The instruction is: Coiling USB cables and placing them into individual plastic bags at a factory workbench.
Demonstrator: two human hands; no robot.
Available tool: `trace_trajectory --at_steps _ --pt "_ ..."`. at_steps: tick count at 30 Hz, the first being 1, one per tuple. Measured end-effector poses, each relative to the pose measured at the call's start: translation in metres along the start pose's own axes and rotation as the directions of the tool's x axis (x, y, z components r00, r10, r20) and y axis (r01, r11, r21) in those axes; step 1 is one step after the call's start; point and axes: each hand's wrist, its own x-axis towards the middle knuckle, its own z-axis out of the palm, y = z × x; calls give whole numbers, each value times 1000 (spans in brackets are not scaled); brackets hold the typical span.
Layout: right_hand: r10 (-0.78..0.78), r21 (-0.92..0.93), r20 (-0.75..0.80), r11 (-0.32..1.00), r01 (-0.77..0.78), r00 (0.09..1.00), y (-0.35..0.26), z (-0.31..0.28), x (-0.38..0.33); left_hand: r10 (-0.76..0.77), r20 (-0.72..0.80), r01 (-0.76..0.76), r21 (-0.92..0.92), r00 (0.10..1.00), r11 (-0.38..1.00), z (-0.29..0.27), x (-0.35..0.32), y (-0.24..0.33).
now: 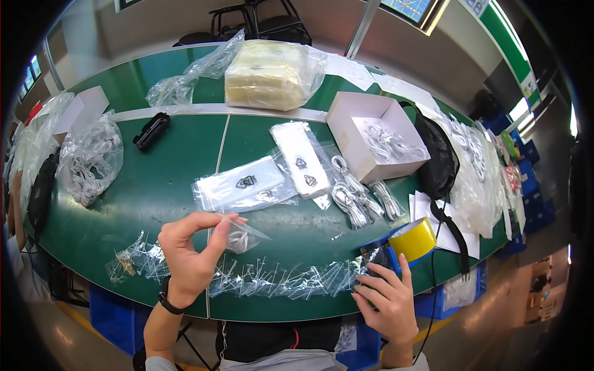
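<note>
i see left hand (189, 250) pinched on a small clear bag (242, 237), bag pointing right; right hand (388, 295) spread flat against the tape dispenser (405, 244) on the counter (167, 185).

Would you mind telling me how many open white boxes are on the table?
2. One box sits right of centre with white cables inside; another box is at the far left by a bag of cables. Others may be hidden under the bags.
</note>
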Motion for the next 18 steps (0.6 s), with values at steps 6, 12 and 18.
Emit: trace_trajectory --at_steps 6,12,18 --pt "42 76 -38 996 -39 998 3 -4 -5 -1 -1 1 24 1000 1000 -1 0 0" --pt "19 160 -128 987 2 992 10 -3 -11 12 -43 -12 -1 999 1000 1 2 -6" --pt "1 196 -232 980 46 973 12 1 -9 45 -61 -44 15 997 999 -2 1 -6"
